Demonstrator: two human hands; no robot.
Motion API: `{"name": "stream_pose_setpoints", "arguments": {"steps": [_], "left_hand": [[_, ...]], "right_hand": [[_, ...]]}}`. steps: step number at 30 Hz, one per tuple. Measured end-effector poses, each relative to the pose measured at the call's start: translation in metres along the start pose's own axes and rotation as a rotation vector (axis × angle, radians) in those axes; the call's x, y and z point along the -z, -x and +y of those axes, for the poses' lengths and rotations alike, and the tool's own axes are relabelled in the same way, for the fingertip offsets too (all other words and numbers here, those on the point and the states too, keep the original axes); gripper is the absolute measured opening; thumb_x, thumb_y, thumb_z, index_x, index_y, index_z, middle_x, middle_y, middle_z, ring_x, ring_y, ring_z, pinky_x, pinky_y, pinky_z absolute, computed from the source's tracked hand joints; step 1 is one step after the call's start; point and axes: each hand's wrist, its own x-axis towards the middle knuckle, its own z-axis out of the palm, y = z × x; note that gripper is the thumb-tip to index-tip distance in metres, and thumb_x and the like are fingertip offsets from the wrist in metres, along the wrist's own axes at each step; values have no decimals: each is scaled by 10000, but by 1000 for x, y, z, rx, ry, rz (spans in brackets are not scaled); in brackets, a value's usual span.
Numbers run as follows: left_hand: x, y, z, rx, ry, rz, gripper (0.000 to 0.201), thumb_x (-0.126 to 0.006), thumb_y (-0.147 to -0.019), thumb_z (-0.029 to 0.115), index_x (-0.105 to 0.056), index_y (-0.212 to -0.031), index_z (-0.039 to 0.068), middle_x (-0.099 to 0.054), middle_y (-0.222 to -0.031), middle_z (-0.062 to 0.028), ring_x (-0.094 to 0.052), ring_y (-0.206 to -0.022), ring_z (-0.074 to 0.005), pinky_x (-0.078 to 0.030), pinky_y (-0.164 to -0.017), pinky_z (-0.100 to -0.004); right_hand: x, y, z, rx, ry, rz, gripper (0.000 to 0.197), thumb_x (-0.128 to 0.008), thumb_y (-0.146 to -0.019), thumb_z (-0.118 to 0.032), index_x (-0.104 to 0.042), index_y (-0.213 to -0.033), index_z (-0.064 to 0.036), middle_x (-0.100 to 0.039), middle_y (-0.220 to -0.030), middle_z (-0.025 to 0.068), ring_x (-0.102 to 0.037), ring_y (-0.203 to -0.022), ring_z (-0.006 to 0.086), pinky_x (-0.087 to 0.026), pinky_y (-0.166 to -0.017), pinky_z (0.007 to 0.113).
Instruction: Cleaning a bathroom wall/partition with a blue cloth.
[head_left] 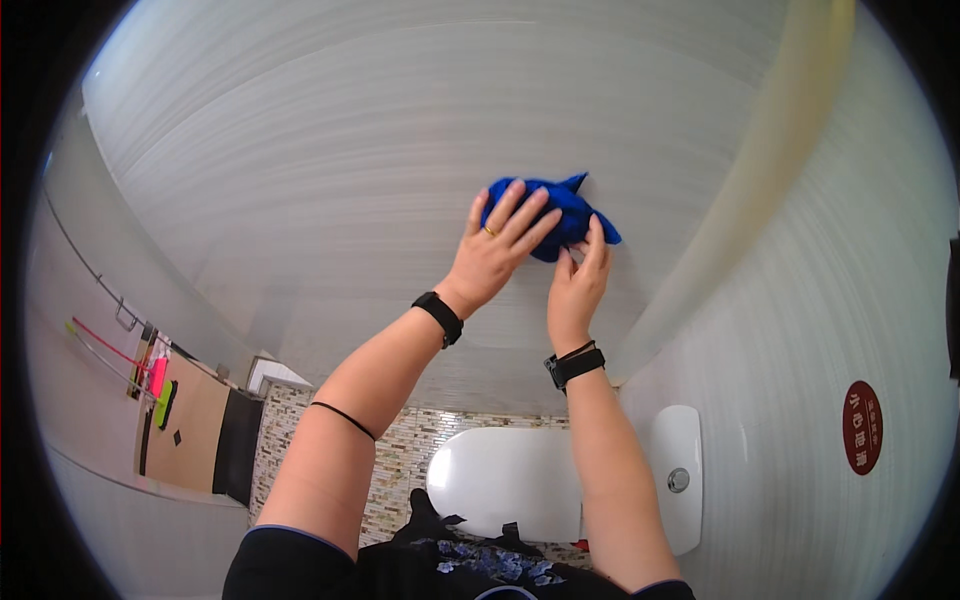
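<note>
A crumpled blue cloth (572, 207) is pressed up against the grey streaked wall panel (350, 190) in front of me. My left hand (490, 250) lies over the cloth's left part, its fingers spread and flat; the thumb is hidden. Lower right of it, my right hand (582, 275) has thumb and fingertips closed on the cloth's lower right edge. One pointed corner sticks out at the top and another at the right.
Below my arms stands a white toilet with its lid (500, 475) down and its tank (680, 490) against the right wall. A dark red oval sign (862, 428) is on that wall. Mosaic tiles (400, 440) cover the floor. At far left, long-handled cleaning tools (155, 380) stand by a doorway.
</note>
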Motion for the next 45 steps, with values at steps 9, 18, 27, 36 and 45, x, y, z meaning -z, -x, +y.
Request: {"name": "stream_pose_setpoints", "arguments": {"steps": [9,18,27,36,45], "left_hand": [[44,47,-129,195,-129,347,618,-638,-682,-14,-584,-1186,339,-402,-1234,-9,-408,-1012,-196,-423,-753,-292],[62,109,-175,302,21,320,617,-632,-656,-56,-616,-1157,304,-464,-1181,-28,-432,-1006,-236,-496,-755,-299],[49,125,-126,531,383,280,605,-524,-750,-53,-481,-1325,132,-227,-1453,-207,-150,-1358,-423,-175,-1093,-522],[8,136,-128,463,335,358,477,-601,-836,176,-510,-1301,223,-214,-1485,-169,-103,-1396,-380,-42,-1091,-569],[-52,167,-93,430,185,460,490,-621,-810,201,-524,-1270,341,-232,-1474,-116,-131,-1399,-335,-23,-1100,-548]], "right_hand": [[-100,17,-77,266,-53,-167,463,-561,-816,96,-542,-1233,-103,-426,-1215,141,-549,-978,213,-513,-782,298],[-167,52,-97,286,-58,-208,381,-530,-818,98,-581,-1156,-68,-423,-1149,147,-532,-945,233,-454,-842,328],[-172,55,-95,330,-18,-164,317,-544,-812,112,-620,-1089,-21,-456,-1097,119,-545,-901,204,-456,-801,302],[-166,49,-87,400,23,-190,293,-564,-811,123,-633,-1063,-8,-458,-1078,103,-547,-882,182,-459,-772,281],[-151,66,-43,556,128,-174,292,-601,-755,143,-656,-1012,16,-478,-1031,120,-539,-871,221,-472,-758,289]]}}
